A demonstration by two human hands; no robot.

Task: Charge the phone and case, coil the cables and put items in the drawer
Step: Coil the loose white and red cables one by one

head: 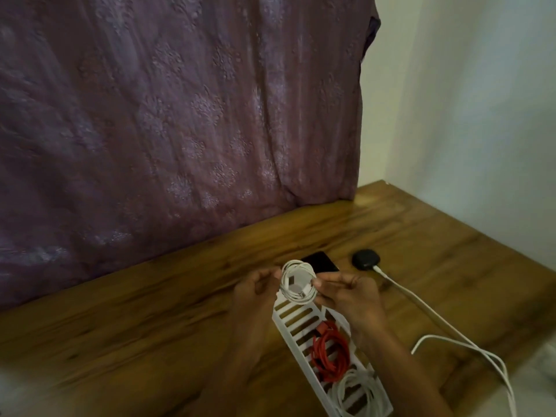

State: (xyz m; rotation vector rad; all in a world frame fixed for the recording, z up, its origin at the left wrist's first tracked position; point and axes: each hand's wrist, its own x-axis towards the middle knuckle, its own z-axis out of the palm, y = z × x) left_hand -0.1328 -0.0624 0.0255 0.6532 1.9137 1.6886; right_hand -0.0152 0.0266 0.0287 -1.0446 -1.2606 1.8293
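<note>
A coiled white cable (298, 282) is pinched between my left hand (258, 291) and my right hand (349, 291), a little above the far end of a white slotted tray (290, 323). Inside the tray lie a coiled red cable (329, 353) and, nearer to me, another coiled white cable (358, 392). Just beyond my hands a black phone (320, 262) lies flat on the wooden table (150, 311). To its right sits a round black case (366, 259) with a white charging cable (436, 317) plugged into it.
A purple patterned cloth (180, 115) hangs along the table's back edge. A white wall (481, 115) bounds the right side. The charging cable loops toward the lower right corner, near a pale object (546, 359) at the frame's edge.
</note>
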